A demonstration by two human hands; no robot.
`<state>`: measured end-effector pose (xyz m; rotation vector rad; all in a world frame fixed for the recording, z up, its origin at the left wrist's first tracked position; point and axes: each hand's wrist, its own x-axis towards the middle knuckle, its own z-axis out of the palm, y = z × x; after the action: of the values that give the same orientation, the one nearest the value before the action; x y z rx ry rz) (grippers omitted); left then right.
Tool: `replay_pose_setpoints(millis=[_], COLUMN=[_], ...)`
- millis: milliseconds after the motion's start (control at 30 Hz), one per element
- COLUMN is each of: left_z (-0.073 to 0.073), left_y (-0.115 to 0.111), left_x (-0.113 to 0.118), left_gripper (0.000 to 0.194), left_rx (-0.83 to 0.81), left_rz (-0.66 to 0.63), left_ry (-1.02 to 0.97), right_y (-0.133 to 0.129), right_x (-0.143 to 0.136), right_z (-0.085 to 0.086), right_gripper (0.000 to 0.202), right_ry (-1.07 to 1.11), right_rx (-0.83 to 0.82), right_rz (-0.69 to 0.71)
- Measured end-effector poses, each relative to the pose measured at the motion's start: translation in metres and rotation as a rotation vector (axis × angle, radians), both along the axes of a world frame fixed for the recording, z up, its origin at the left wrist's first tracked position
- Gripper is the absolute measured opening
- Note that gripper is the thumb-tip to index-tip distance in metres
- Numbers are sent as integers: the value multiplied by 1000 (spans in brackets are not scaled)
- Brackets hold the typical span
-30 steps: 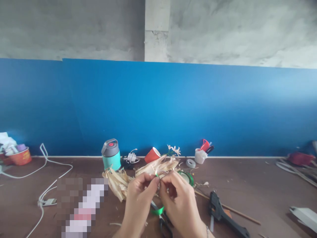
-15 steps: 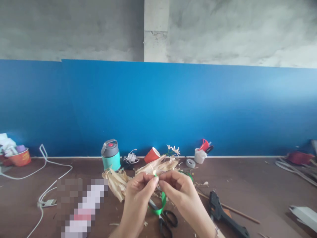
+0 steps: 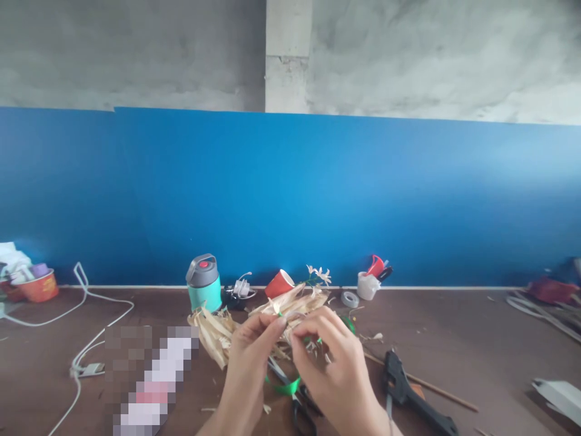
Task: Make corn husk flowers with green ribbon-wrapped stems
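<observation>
Thumb and forefinger of my left hand (image 3: 256,342) are pinched on a small cream husk flower (image 3: 276,307) with a bit of green at its base. Just to its right, my right hand (image 3: 333,357) is closed with curled fingers, thumb and forefinger tips close together; what they hold, if anything, I cannot make out. A green tape strip (image 3: 287,387) loops below the hands, its ends hidden. Under it lie black-handled scissors (image 3: 302,418), partly covered by my right hand. Dry corn husks (image 3: 213,333) spread behind the hands.
Right of my hands lie a black glue gun (image 3: 402,384) and a thin stick (image 3: 447,392). At the back stand a turquoise flask (image 3: 204,295), a tipped red cup (image 3: 279,283), white flowers (image 3: 323,276), a tape roll (image 3: 349,299) and a white cup (image 3: 367,287). A white cable (image 3: 109,300) runs left.
My right hand's fingertips have moved slightly away from the flower, and the hand has turned. The flower tilts and shifts a little left in my left hand; the green loop hangs differently.
</observation>
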<state>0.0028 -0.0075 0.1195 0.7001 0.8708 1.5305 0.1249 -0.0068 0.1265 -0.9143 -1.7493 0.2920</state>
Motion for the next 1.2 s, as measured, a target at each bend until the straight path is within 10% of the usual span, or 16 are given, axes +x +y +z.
replay_pose_setpoints(millis=[133, 533, 1200], left_z=[-1, -18, -10], left_y=[-1, 4, 0], left_x=[1, 5, 8], left_gripper=[19, 19, 22], left_rx=[3, -45, -51], left_rz=[60, 71, 96], left_ry=[60, 28, 7], right_y=[-2, 4, 7], right_x=[-8, -15, -7], right_z=[-7, -20, -11], right_gripper=[14, 15, 13], right_ry=[-200, -236, -153], right_rx=[261, 281, 105], right_rz=[-194, -338, -237])
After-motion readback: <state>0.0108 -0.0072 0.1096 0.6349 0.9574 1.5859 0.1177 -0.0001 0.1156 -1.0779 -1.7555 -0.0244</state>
